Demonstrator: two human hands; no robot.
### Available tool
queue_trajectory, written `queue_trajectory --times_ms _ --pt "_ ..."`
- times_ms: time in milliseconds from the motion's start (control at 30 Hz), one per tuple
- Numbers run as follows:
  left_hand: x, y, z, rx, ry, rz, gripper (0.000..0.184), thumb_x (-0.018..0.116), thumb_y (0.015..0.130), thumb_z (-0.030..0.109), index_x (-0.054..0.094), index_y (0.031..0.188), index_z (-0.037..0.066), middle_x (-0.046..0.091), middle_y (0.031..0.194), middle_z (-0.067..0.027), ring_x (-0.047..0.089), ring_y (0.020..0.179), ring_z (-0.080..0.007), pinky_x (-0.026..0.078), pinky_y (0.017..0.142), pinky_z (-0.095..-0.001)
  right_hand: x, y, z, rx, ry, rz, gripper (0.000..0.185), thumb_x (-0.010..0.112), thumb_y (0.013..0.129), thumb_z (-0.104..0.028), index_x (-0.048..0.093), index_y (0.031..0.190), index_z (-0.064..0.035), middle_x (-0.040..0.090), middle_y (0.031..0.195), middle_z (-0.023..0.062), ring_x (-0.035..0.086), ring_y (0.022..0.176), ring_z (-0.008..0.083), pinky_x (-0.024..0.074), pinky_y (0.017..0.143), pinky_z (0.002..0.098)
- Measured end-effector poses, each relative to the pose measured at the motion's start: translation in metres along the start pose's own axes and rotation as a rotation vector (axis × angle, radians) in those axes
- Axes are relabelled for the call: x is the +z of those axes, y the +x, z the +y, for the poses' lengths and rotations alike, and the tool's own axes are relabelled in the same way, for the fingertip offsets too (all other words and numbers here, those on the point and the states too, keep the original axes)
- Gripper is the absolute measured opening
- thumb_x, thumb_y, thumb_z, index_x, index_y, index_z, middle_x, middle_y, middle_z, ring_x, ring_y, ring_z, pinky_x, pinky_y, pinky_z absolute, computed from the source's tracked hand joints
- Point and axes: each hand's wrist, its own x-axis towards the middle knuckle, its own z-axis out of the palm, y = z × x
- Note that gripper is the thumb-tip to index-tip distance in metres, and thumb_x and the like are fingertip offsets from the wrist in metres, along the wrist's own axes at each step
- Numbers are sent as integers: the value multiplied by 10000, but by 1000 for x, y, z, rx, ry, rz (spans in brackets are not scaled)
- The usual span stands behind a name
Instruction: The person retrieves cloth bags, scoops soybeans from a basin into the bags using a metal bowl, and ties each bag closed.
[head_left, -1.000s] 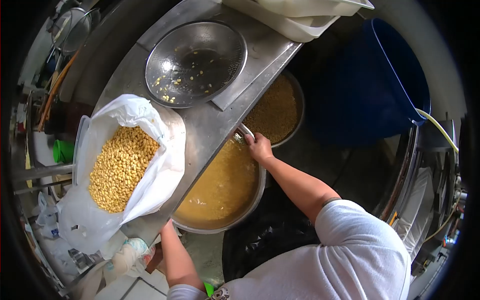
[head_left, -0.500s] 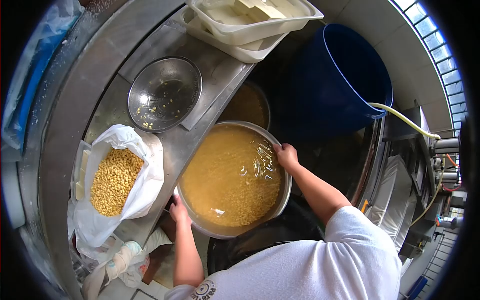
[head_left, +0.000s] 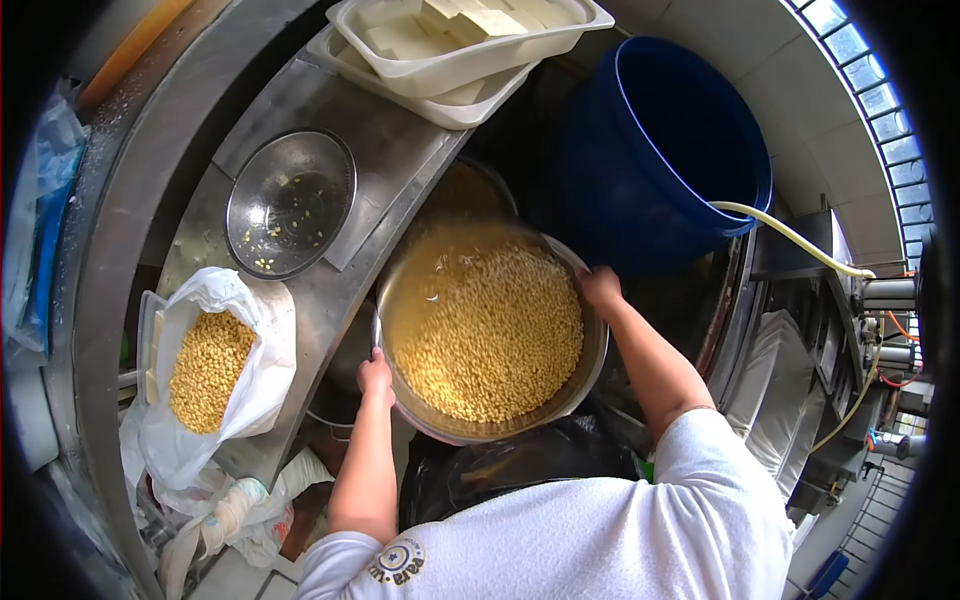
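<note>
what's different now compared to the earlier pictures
The pot has come out from under the counter and tips away from the person, its beans more exposed. The right hand moved from the far rim to the right side; the left hand grips the left. The colander, bag and blue barrel stayed put.

Large pan [head_left: 592, 372]: smooth metal, soft sheen along wall and rim. Beans [head_left: 490, 350] inside: wet-looking, glossy, bumpy as mass. Bowl [head_left: 290, 205] on counter [head_left: 332, 300]: thin metal, shiny, bright glints. Counter: metal too — duller sheen, smudged. Bag [head_left: 268, 355]: thin white plastic, crinkled, slightly glossy. Stacked trays [head_left: 430, 78]: smooth white plastic. Barrel [head_left: 600, 160]: blue plastic, smooth, low sheen. Black sheet [head_left: 520, 465]: plastic-looking, wrinkled, glossy. Shirt [head_left: 580, 530]: cloth — matt, faintly rough.
</note>
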Motion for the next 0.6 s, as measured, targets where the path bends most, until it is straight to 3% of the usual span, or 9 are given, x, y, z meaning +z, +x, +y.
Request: queue_trajectory --times_ms 133,233,433,533,600 --pt "13 12 2 -39 -46 -62 587 511 1071 408 590 1257 -143 625 1330 -289 645 1188 -372 517 979 -443 -1 23 11 -67 -10 75 460 713 928 -406 735 1064 33 727 1083 268 693 1040 436 536 868 488" --pt "20 18 8 -56 -38 -85 586 503 1076 398 575 1296 -140 609 1365 -278 628 1225 -366 513 987 -444 -11 35 4 -16 8 -12 463 706 937 -406 727 1057 41 728 1060 264 700 999 421 531 838 496" --pt "21 26 16 -91 -127 -218 574 509 1075 361 525 1354 -140 591 1408 -237 616 1237 -314 510 988 -445 -17 72 7 -126 -198 -61 442 694 955 -370 720 1036 63 732 1021 246 703 942 404 527 801 491" --pt "17 11 33 -128 -182 -268 532 504 1076 321 523 1353 -132 585 1409 -247 610 1236 -324 498 1002 -449 -36 71 -17 -29 6 -79 413 723 935 -320 714 1068 71 731 1027 223 696 916 365 529 797 478" --pt "15 11 36 -119 -196 -285 501 506 1072 292 523 1350 -125 580 1406 -259 602 1243 -336 482 1027 -454 -52 70 -37 -2 -7 -146 362 733 917 -297 719 1010 53 718 913 184 687 791 322 540 690 468"
